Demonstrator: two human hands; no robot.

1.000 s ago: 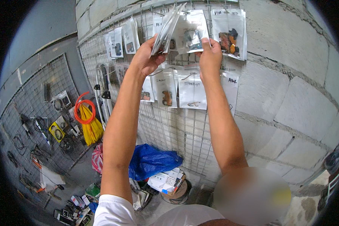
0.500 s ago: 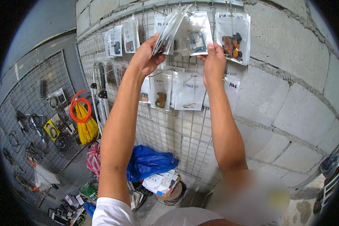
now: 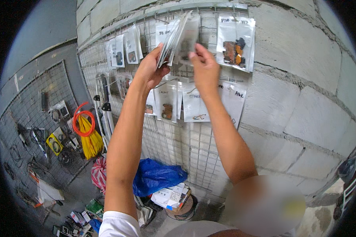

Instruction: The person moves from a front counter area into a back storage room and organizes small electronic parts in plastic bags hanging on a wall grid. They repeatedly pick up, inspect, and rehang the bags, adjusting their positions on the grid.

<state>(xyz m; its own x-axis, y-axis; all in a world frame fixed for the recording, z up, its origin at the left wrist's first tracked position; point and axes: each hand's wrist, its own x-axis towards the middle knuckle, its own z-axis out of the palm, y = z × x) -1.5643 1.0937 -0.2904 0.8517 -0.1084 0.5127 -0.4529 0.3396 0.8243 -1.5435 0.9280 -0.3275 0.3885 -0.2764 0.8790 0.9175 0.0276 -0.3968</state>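
My left hand (image 3: pixel 149 70) is closed around the left edges of a stack of zip bags (image 3: pixel 174 40) hanging on the wire grid. At the stack's right side, my right hand (image 3: pixel 207 73) pinches the edge of one blurred bag (image 3: pixel 191 35), which stands nearly edge-on; what is inside is hard to make out. To the right hangs a white-backed bag (image 3: pixel 238 42) with brown, black and orange flat parts. Below my hands hang more bags, one with a brown part (image 3: pixel 166 103) and one with small thin pieces (image 3: pixel 192 103), partly covered by my right forearm.
The wire grid (image 3: pixel 194 148) leans against a grey block wall (image 3: pixel 279 94). Further left, another grid holds cables, an orange hose coil (image 3: pixel 84 123) and a yellow bag (image 3: pixel 91 142). On the floor are a blue plastic sheet (image 3: pixel 158 175), boxes (image 3: pixel 172 195) and a cable spool (image 3: pixel 186 209).
My right hand has moved left, turning the bag with the blue-green board toward the stack in my left hand. The whole view has shifted slightly, with the grid now lower.
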